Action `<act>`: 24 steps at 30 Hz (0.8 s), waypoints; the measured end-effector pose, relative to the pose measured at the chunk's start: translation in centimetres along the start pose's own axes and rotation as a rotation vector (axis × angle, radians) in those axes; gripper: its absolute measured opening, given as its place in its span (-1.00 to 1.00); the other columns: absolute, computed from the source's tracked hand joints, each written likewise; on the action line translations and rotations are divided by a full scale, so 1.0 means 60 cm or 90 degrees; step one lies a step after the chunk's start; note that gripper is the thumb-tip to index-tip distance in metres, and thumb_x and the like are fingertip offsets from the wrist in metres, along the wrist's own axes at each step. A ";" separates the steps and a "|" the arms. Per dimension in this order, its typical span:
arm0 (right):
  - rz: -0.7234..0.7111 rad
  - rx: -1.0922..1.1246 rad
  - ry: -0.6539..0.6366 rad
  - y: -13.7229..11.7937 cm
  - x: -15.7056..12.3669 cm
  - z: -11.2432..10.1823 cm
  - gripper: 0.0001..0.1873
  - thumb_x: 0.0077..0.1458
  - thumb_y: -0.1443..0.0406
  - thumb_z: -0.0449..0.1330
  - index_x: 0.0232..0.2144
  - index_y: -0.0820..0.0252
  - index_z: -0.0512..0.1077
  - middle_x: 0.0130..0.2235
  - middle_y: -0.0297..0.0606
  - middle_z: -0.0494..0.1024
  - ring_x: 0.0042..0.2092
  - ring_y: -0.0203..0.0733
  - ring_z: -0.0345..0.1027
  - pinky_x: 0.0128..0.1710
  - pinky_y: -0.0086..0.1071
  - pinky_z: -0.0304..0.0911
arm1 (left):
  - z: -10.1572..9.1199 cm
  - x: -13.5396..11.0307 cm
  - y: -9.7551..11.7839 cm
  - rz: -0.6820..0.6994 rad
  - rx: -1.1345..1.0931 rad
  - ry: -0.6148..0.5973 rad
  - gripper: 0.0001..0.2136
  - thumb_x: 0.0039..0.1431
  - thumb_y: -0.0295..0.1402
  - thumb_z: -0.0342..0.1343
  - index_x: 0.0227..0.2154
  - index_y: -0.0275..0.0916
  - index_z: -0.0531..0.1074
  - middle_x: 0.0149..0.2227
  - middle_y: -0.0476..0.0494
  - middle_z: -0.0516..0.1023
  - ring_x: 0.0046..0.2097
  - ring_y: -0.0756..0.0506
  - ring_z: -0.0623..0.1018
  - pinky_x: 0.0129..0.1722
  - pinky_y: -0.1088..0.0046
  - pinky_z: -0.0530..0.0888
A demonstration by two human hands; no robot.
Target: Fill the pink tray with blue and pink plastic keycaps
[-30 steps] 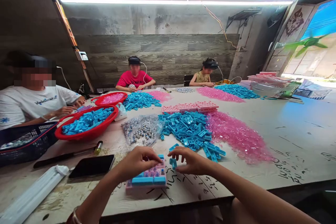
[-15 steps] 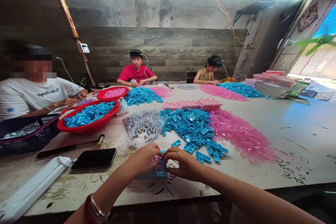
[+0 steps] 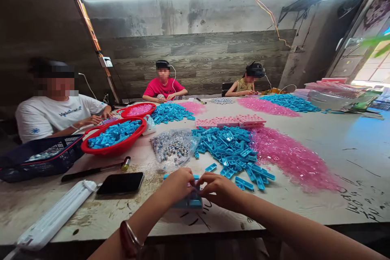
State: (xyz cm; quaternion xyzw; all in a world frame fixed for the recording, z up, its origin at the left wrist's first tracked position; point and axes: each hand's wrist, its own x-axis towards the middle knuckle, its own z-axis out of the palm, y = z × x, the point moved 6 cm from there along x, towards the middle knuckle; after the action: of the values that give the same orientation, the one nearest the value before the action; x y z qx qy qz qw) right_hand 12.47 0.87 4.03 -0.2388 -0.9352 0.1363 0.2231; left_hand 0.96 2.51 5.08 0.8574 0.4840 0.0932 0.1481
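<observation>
Tray is located directly under both hands, partly hidden. Left hand and right hand are brought together over it, fingers curled, tips nearly meeting. Whether anything is pinched in either can't be told; tips are blurred. Loose blue pieces are heaped beyond right hand, pink pieces farther right. Bag of small parts is placed beyond left hand, phone to its left.

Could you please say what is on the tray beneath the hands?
On the tray, blue pieces show at its near and far edges; the left hand covers much between.
</observation>
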 end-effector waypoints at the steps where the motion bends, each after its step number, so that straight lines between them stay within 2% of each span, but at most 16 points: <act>1: -0.006 -0.004 -0.005 0.000 0.001 0.002 -0.79 0.05 0.44 0.14 -0.40 0.08 0.54 -0.20 -0.27 0.53 -0.17 -0.21 0.37 -0.18 -0.36 0.26 | 0.002 0.001 -0.001 0.000 0.004 0.000 -0.90 0.03 -0.44 0.11 -0.43 -0.24 0.54 -0.33 -0.08 0.48 -0.26 -0.07 0.46 -0.29 0.48 0.34; 7: -0.044 -0.021 -0.023 -0.008 0.000 0.003 -0.78 0.00 0.45 0.13 -0.32 0.15 0.53 -0.23 -0.19 0.53 -0.21 -0.20 0.40 -0.20 -0.37 0.28 | 0.012 0.011 -0.010 -0.001 -0.035 -0.015 -0.90 0.01 -0.45 0.14 -0.45 -0.26 0.56 -0.35 -0.08 0.50 -0.33 -0.03 0.47 -0.34 0.53 0.32; 12: -0.066 -0.027 -0.019 -0.020 -0.008 -0.004 -0.76 -0.06 0.32 0.22 -0.27 0.20 0.51 -0.18 -0.12 0.49 -0.19 -0.15 0.39 -0.18 -0.35 0.30 | 0.010 0.013 -0.016 0.015 -0.058 -0.030 -0.91 0.01 -0.41 0.17 -0.45 -0.24 0.58 -0.39 -0.06 0.51 -0.33 -0.03 0.47 -0.36 0.55 0.31; 15: -0.074 -0.054 -0.030 -0.021 -0.010 -0.002 -0.73 -0.05 0.26 0.24 -0.24 0.19 0.51 -0.18 -0.10 0.48 -0.18 -0.12 0.38 -0.17 -0.32 0.30 | 0.010 0.010 -0.014 0.043 -0.074 -0.031 -0.88 0.04 -0.37 0.16 -0.43 -0.22 0.59 -0.42 -0.06 0.51 -0.37 -0.02 0.46 -0.39 0.55 0.30; 20: -0.082 -0.059 -0.036 -0.019 -0.009 0.000 -0.67 -0.03 0.22 0.26 -0.18 0.20 0.49 -0.19 -0.10 0.47 -0.17 -0.13 0.37 -0.17 -0.34 0.30 | 0.008 0.001 -0.003 0.069 -0.017 -0.011 -0.83 0.08 -0.32 0.10 -0.44 -0.21 0.59 -0.39 -0.08 0.50 -0.36 -0.02 0.46 -0.37 0.53 0.30; 24: -0.079 -0.043 -0.028 -0.019 -0.010 -0.002 -0.60 -0.05 0.24 0.27 -0.10 0.16 0.47 -0.14 -0.10 0.45 -0.18 -0.14 0.36 -0.18 -0.35 0.30 | 0.004 -0.002 0.004 0.069 -0.014 -0.039 -0.85 0.04 -0.29 0.14 -0.44 -0.21 0.59 -0.34 -0.07 0.50 -0.35 -0.03 0.46 -0.36 0.53 0.31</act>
State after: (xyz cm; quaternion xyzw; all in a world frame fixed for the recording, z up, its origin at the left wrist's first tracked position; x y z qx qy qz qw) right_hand 12.55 -0.38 4.33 -0.1846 -0.9569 0.0958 0.2028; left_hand 1.17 2.23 4.93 0.8831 0.4312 0.0799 0.1670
